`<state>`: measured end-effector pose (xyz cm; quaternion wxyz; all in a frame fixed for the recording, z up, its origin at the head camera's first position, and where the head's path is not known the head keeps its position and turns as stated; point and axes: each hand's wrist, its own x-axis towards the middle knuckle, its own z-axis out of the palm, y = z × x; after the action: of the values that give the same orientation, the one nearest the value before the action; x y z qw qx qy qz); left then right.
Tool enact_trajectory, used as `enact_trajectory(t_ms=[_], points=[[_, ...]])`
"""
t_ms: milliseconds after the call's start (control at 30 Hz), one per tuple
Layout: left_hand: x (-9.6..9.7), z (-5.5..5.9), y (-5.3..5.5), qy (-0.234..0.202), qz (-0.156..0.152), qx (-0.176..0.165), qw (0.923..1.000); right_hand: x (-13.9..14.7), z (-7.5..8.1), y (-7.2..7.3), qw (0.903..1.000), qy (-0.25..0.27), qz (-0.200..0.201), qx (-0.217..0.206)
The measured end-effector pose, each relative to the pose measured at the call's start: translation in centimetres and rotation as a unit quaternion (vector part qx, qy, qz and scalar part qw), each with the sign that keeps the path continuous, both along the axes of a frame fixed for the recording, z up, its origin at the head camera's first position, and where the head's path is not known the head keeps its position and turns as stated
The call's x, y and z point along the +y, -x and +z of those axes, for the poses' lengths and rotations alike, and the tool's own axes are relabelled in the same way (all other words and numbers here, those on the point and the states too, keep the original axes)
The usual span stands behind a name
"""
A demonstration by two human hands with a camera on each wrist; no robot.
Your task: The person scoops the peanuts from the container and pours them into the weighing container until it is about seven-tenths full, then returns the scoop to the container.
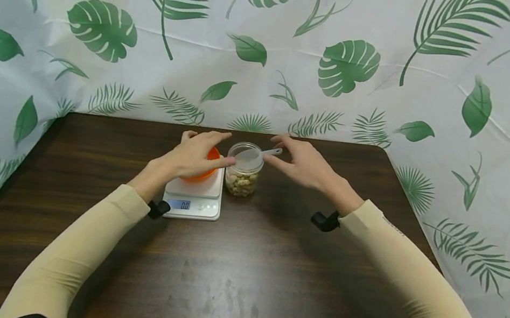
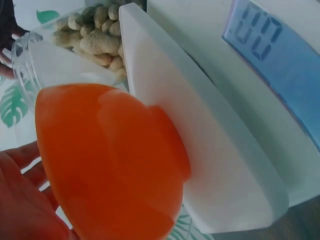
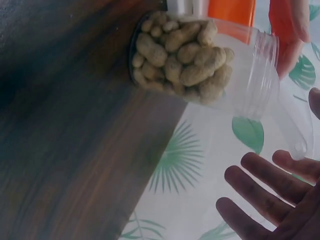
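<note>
An orange bowl [image 2: 110, 165] stands on a white kitchen scale [image 1: 191, 207] whose display reads 0.0. Over the bowl is my left hand [image 1: 194, 156], fingers extended and thumb reaching toward the neighbouring jar. That clear jar [image 3: 245, 75], partly filled with peanuts [image 3: 182, 57], stands just right of the scale. A translucent pale spoon [image 1: 272, 151] lies at the jar's mouth, its handle sticking out to the right. Around the handle's end, my right hand [image 1: 305, 163] holds its fingers and thumb spread apart; a fingertip is very close to the handle, and contact is unclear.
The dark wooden table [image 1: 238, 276] runs toward me from the jar and scale. Behind and along the sides hangs a white cloth [image 1: 293, 61] with green leaf prints. Black wrist cameras [image 1: 326, 221] sit below both wrists, near the tabletop.
</note>
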<state>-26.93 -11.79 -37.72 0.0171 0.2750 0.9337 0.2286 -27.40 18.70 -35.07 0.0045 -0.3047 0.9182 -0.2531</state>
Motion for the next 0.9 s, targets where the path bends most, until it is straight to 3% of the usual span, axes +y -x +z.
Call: enact_trajectory(t_ms=[233, 433, 733, 900], points=[[0.8, -0.3, 0.1, 0.005, -0.021, 0.0, 0.9998, -0.9, -0.4, 0.0, 0.9985, 0.047, 0.011, -0.026], [1.4, -0.6, 0.2, 0.006, -0.022, 0.003, 0.9997, -1.7, -0.9, 0.0, 0.9953, 0.077, 0.013, -0.056], [2.5, -1.1, 0.6, -0.009, -0.027, -0.004, 0.9996, -2.2, -1.3, -0.3, 0.992, 0.094, -0.005, -0.083], [2.6, -1.1, 0.8, -0.023, -0.024, -0.007, 0.9994, -2.3, -1.3, -0.3, 0.9924, 0.096, -0.008, -0.077]])
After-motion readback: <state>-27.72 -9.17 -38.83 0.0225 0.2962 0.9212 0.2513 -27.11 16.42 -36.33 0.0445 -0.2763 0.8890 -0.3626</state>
